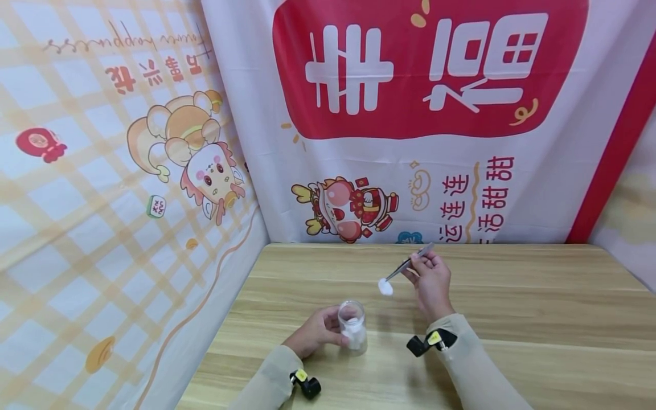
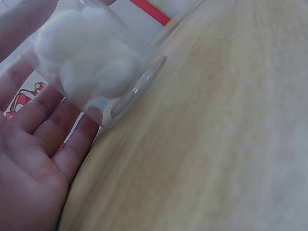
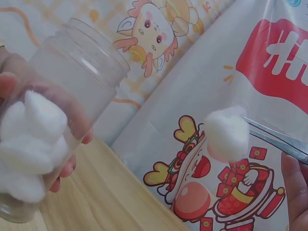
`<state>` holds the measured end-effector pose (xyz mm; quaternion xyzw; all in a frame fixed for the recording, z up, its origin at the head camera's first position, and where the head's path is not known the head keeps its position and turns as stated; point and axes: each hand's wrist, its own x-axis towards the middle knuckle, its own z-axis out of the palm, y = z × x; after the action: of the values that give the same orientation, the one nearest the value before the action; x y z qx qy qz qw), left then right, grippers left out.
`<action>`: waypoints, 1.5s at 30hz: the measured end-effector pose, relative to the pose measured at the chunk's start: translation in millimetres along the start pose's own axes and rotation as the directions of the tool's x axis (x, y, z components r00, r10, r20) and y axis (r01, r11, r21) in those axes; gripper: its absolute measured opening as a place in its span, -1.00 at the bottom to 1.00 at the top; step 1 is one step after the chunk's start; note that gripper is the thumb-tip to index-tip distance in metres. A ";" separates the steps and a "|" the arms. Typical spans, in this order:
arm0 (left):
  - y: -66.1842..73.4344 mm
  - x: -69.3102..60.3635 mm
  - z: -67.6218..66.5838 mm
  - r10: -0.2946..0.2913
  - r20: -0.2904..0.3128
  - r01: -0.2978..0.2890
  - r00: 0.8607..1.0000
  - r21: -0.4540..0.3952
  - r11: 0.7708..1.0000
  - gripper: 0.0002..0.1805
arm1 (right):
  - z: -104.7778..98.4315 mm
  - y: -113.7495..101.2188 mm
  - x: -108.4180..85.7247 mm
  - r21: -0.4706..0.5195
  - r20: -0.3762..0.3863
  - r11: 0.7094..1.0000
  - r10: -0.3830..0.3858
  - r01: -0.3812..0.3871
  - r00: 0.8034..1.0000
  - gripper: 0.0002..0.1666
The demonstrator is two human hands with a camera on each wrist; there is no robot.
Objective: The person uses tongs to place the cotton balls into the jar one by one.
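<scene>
My left hand [image 1: 320, 330] grips a clear, lidless jar [image 1: 359, 345] from its left side, thumb and fingers round the wall. Several white cotton balls [image 3: 33, 139] lie in the lower part of the jar, also visible through its wall in the left wrist view. My right hand [image 1: 431, 283] pinches metal tweezers [image 1: 405, 267] that slant down to the left. At their tips hangs a single cotton ball [image 3: 227, 134], up and to the right of the jar's open mouth and apart from it. Most of the right hand is out of the right wrist view.
The wood-grain table [image 1: 538, 307] spreads under both hands. Along its back edge hangs a white and red printed cloth [image 1: 328, 154]; a checked, cartoon-printed cloth [image 1: 102, 228] borders the left side. Each wrist wears a small black camera [image 1: 419, 345].
</scene>
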<state>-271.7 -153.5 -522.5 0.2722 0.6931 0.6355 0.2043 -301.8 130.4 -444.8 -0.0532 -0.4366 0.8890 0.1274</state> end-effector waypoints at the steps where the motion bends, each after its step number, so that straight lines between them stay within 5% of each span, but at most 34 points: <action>1: -0.1 -0.1 0.0 0.000 0.000 0.000 1.000 0.001 1.000 -0.25 | 0.5 -0.1 -0.4 0.002 0.000 1.000 0.003 -0.003 1.000 -0.76; 11: -1.2 0.2 0.3 0.044 0.016 -0.044 0.999 0.001 0.999 -0.28 | 5.8 -0.8 -4.0 0.045 0.013 0.999 0.005 -0.005 1.000 -0.77; 45: 0.6 -0.7 0.3 -0.022 -0.004 0.022 1.000 -0.031 0.999 -0.26 | 24.9 -9.0 -18.7 0.013 0.060 1.000 -0.021 0.020 0.998 -0.72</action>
<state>-270.8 -153.7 -522.0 0.2601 0.6865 0.6445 0.2140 -287.3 111.7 -422.7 -0.0211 -0.4354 0.8915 0.1234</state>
